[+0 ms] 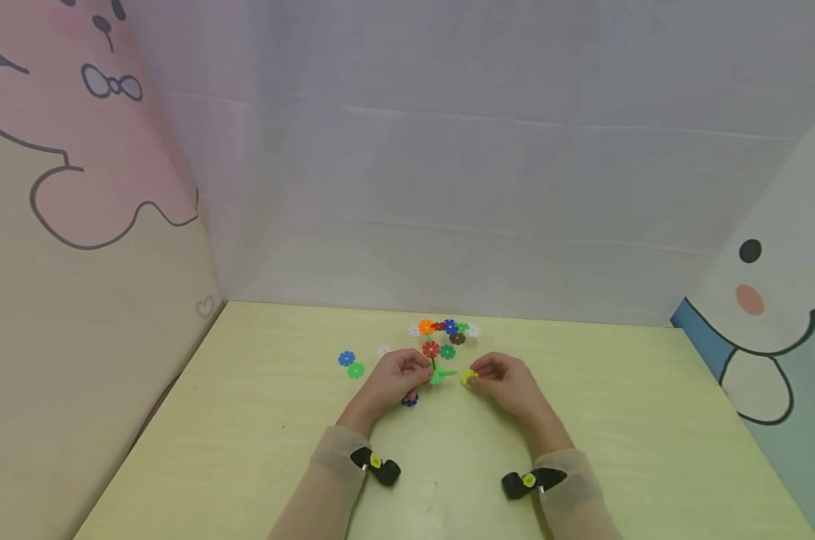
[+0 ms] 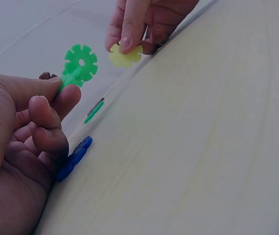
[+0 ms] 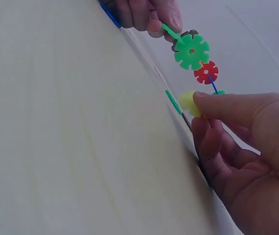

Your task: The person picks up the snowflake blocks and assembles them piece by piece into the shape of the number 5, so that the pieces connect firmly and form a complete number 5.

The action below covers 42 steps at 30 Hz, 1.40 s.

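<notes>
My left hand (image 1: 399, 376) pinches a cluster of notched plastic discs between thumb and fingers. Two green discs (image 2: 87, 73) are slotted together at an angle there, with a brown disc (image 3: 194, 32) behind them. My right hand (image 1: 510, 384) pinches a yellow notched disc (image 2: 125, 58) by its edge, a short gap to the right of the green pieces. In the right wrist view a red disc (image 3: 213, 73) appears below the green one; whether they are joined I cannot tell. A dark blue disc (image 1: 410, 401) lies under my left hand, partly hidden.
Beyond the hands, a row of discs includes an orange disc (image 1: 426, 327), a blue disc (image 1: 450, 326) and a white disc (image 1: 473, 330). Left of them lie a blue disc (image 1: 346, 358) and a light green disc (image 1: 356, 370). A pale curtain (image 1: 407, 187) hangs behind the table (image 1: 650, 450).
</notes>
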Available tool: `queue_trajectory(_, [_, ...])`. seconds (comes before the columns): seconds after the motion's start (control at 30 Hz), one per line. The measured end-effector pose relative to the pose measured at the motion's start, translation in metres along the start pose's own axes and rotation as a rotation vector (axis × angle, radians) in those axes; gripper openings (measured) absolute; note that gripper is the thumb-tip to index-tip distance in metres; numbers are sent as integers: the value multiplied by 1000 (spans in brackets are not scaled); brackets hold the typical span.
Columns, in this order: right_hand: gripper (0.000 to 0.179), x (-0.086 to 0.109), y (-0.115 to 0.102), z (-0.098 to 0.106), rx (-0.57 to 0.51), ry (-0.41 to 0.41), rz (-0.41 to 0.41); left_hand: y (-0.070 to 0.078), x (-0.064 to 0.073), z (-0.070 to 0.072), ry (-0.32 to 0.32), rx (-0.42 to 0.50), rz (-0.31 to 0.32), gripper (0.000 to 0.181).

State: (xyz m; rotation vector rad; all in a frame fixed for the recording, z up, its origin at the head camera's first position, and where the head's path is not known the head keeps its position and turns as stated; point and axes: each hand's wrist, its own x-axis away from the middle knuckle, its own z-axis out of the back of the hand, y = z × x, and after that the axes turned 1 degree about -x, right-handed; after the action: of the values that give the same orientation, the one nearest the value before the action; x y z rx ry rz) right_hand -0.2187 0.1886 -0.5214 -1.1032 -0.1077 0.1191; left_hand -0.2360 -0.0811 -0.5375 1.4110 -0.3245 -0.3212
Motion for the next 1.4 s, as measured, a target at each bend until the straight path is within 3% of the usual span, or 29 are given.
queue_trajectory(0.3, [23,3,-5,3,-216,-34,-40,1,1,0,0,-3,0,15])
queue_trajectory(0.5, [25,2,-6,4,-307,-33,-44,3,3,0,0,-5,2,14])
queue_trajectory(1.4, [28,3,-11,-2,-313,-52,-68,1,0,0,-5,0,-1,11])
